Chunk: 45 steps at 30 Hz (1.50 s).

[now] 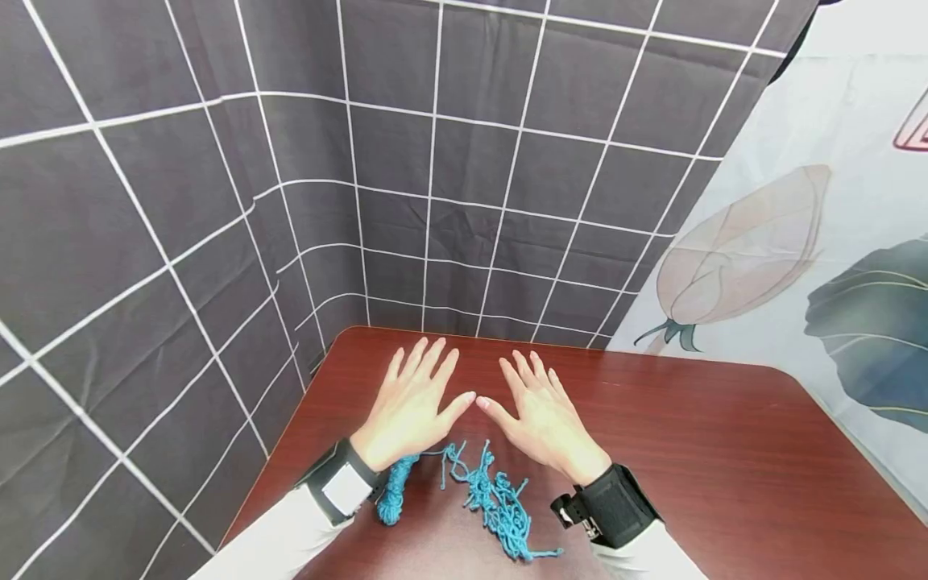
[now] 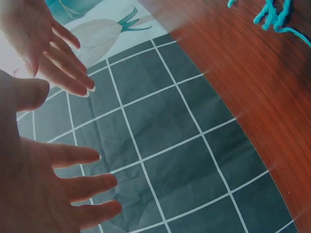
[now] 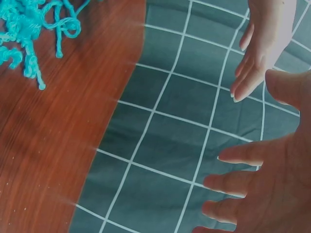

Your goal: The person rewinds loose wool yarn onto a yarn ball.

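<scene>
Both hands hover over the table with fingers spread and nothing held. The left hand (image 1: 410, 409) and the right hand (image 1: 545, 419) have their thumb tips close together in the head view; whether they touch I cannot tell. Below them lies blue cord: a tangled, knotted pile (image 1: 500, 503) sits between the wrists, and a wound bundle (image 1: 393, 491) lies by the left wrist, partly hidden by it. A thin strand runs between bundle and pile. Parts of the blue cord (image 3: 29, 29) also show at the top left of the right wrist view.
The reddish-brown wooden table (image 1: 696, 451) has rounded far corners. A dark grey curtain with a white grid (image 1: 478, 169) hangs behind and to the left. At the right hangs a white cloth (image 1: 783, 322) printed with a flower bud and leaf. Black straps with devices circle both wrists.
</scene>
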{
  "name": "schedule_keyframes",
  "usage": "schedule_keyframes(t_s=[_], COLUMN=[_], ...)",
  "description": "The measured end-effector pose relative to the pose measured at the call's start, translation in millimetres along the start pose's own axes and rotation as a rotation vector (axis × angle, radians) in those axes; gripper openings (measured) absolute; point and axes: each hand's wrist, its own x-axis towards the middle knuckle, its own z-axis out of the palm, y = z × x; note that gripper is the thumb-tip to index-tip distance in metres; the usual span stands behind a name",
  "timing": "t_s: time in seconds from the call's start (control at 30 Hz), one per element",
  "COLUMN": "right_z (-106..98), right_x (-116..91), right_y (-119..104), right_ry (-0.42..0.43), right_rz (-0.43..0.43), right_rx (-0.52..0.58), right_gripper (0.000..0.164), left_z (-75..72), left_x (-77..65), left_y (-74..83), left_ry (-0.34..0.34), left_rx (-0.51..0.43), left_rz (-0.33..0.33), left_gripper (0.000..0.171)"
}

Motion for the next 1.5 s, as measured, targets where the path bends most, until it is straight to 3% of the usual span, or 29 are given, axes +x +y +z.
schedule_keyframes(t_s=[0.63,0.77,0.97,1.1,1.33,1.5], right_z=[-4,-2,22,44,86,106], right_x=[10,14,11,8,13,17], right_y=[3,2,-3,-7,-11,-16], right_ry=[0.027,0.032,0.050,0.029,-0.081,-0.110], right_rz=[-0.040,-0.059,-0.143,-0.197,-0.214,-0.213], right_rx=[-0.002,-0.004,-0.004,0.015,0.051,0.077], right_gripper=[0.077,0.073,0.048,0.036,0.014,0.011], left_z=[-5.0,-5.3,6.7,24.9,58.8,64.7], left_x=[7.2,6.2,-19.4,-41.9,-67.6,-73.2], left_y=[-8.7,-13.9,-26.9,-32.5,-20.6,-15.1], left_ry=[0.022,0.022,0.016,-0.073,-0.267,-0.269], left_rx=[0.040,0.025,-0.062,-0.120,-0.159,-0.140], left_rz=[-0.017,-0.045,-0.216,-0.314,-0.326,-0.304], left_gripper=[0.066,0.066,0.049,0.039,0.047,0.038])
